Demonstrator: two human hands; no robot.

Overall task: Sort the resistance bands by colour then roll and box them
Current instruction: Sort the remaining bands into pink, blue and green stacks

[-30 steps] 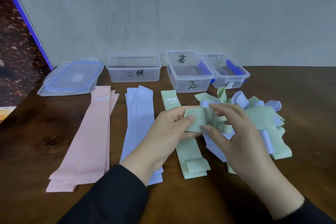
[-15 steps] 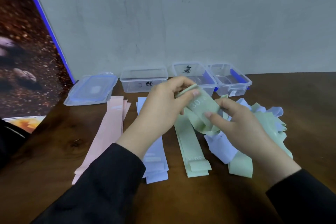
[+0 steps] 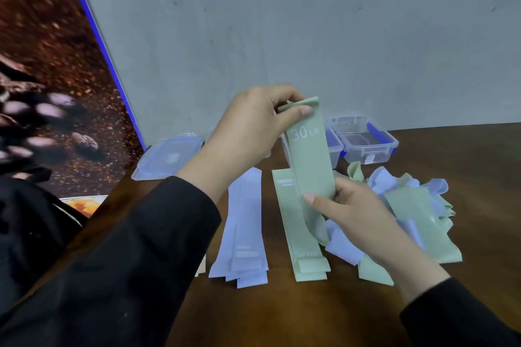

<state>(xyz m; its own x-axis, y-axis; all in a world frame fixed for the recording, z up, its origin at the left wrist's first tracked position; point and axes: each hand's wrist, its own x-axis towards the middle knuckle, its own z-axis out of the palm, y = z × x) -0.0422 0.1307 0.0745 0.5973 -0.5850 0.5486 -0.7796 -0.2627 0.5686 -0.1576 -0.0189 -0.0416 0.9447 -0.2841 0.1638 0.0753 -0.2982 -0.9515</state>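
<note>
Left fingers (image 3: 303,111): thumb and forefinger pinch the top end of the green band (image 3: 310,155), thumb pad pressed flat on the front face.
Right fingers (image 3: 313,200): thumb clamps the same band lower down, the other fingers tucked behind it and hidden, so how they lie cannot be told.
Left hand (image 3: 253,127): raised at about 12 o'clock of the band, carrying its upper end.
Right hand (image 3: 358,217): at about 6 o'clock of the band, keeping it stretched upright between the two grips.
Held band: hangs flat and smooth above the table (image 3: 465,177), "30 LB" readable near the top; its tail droops loosely below the right thumb.
Handling: looks thin, light and limp, a soft rubbery strip that folds on itself wherever unsupported; probably a little grippy, not fragile.
Where to hold: the two ends, as now, pinched across the full width so it lies straight.
Green pile (image 3: 298,234): directly under the band, laid lengthwise, the likely landing spot.
Lilac pile (image 3: 242,234): at 9 o'clock of the green pile, just beside it.
Unsorted heap (image 3: 408,205): green and lilac bands tangled at 3 o'clock, more sorting left.
Boxes (image 3: 366,141): clear tubs at 12 o'clock against the wall, with no rolled bands to be seen in them; a lid (image 3: 166,158) lies at 10 o'clock.
</note>
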